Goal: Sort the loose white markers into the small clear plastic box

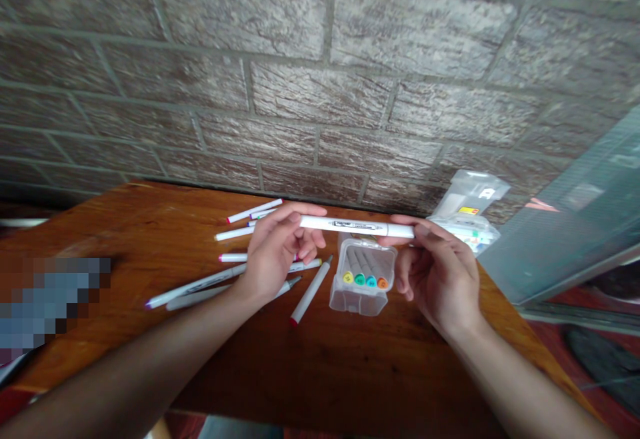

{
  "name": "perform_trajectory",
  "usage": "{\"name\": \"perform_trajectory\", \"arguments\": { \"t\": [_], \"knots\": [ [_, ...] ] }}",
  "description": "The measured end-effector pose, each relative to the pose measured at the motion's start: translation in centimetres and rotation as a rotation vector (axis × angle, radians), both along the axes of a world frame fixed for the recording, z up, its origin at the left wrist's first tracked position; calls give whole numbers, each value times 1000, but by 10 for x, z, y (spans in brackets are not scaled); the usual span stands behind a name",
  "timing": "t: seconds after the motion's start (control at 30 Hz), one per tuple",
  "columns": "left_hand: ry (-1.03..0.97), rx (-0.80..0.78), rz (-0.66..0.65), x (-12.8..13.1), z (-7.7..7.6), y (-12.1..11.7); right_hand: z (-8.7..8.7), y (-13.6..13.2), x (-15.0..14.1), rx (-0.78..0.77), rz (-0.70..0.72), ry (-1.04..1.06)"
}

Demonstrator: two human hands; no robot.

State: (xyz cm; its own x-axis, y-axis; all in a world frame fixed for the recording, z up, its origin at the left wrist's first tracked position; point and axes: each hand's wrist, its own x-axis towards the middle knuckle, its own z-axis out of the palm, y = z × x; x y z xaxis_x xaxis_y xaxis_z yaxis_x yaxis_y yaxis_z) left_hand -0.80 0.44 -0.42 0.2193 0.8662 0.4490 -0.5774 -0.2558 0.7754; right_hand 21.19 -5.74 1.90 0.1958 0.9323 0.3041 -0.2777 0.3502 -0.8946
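- Brick wall [320, 99] fills the upper half of the view, grey-brown with pale mortar lines.
- Wooden tabletop [280, 372] runs along the wall's foot, warm brown and glossy.
- Glassy panel [575, 239] stands at the right, beyond the tabletop's edge.
- Right hand [445, 279] pinches the right end of a white marker [345, 226] between thumb and fingers.
- Left hand [277, 246] grips the same marker's left end, its lower fingers curled loosely.
- Clear plastic packaging [475, 192] sits behind the right hand, near the wall; what it holds is too blurred to name.
- Clear case [357, 302] rests on the tabletop between the hands, just below the held marker in view.
- Loose markers lie scattered around and partly behind the left hand; a red-ended marker [311, 292] slants between that hand and the case.
- Held marker stretches nearly level above the tabletop, dark print on its barrel.
- Coloured marker ends show in the case: yellow [348, 278], green [360, 279], blue [371, 282] and orange [383, 283].
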Motion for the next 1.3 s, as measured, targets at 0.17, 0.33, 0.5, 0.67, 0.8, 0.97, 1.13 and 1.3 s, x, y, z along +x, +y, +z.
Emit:
{"name": "perform_trajectory", "arguments": {
  "t": [0.17, 0.33, 0.5, 0.67, 0.8, 0.97, 1.13, 1.3],
  "knots": [
    [30, 9, 22, 0, 0, 0, 0, 0, 0, 10, -6, -9],
    [58, 14, 62, 0, 1, -2, -1, 0, 0, 23, -13, -18],
    [84, 27, 93, 0, 1, -4, -1, -1, 0, 24, -5, -28],
    [81, 39, 89, -1, 0, -3, -1, -1, -1, 30, -21, -59],
    [85, 38, 91, -1, -1, -3, 0, -1, -1, 30, -24, -67],
    [84, 37, 94, 0, -1, -2, 0, -1, -1, 37, -17, -64],
    [83, 40, 95, 0, -1, -2, 0, -2, 0, 35, -31, -87],
    [87, 42, 89, -1, -1, -3, 0, -2, -1, 27, -17, -65]
  ]
}}
